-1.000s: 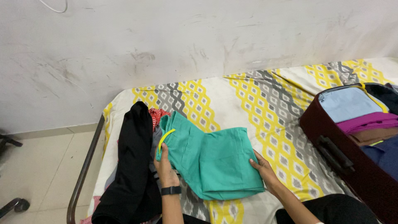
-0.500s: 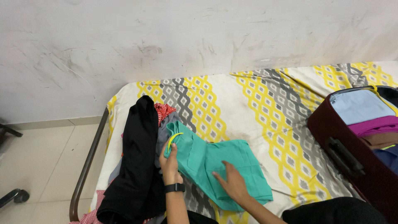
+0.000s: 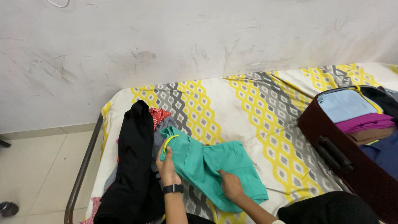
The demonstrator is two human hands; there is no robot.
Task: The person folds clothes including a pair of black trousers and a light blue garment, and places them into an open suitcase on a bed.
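— One bed (image 3: 265,108) filled most of the view, didn't it?

— It did: a mattress under a cream sheet printed with yellow and grey diamond bands, a dark metal rail (image 3: 83,166) along its 9 o'clock edge. At 3 o'clock lay an open maroon fabric suitcase (image 3: 331,137) holding folded pale blue, magenta, brown and navy cloth.

— And toward 8 o'clock?

— A long black garment (image 3: 134,166) was draped over a heap with a bit of red-and-white patterned cloth (image 3: 157,115) at its top.

— Where was the thing being handled?

— The teal cotton garment with a yellow drawstring loop (image 3: 207,166) lay on the sheet around 6 o'clock, just beside the black one, partly folded.

— The hands?

— The left hand (image 3: 168,166), a black band on its wrist, gripped the teal cloth's waist end, fingers curled around the fabric. The right hand (image 3: 230,186) rested on the cloth's middle, fingers bent, pinching a fold.
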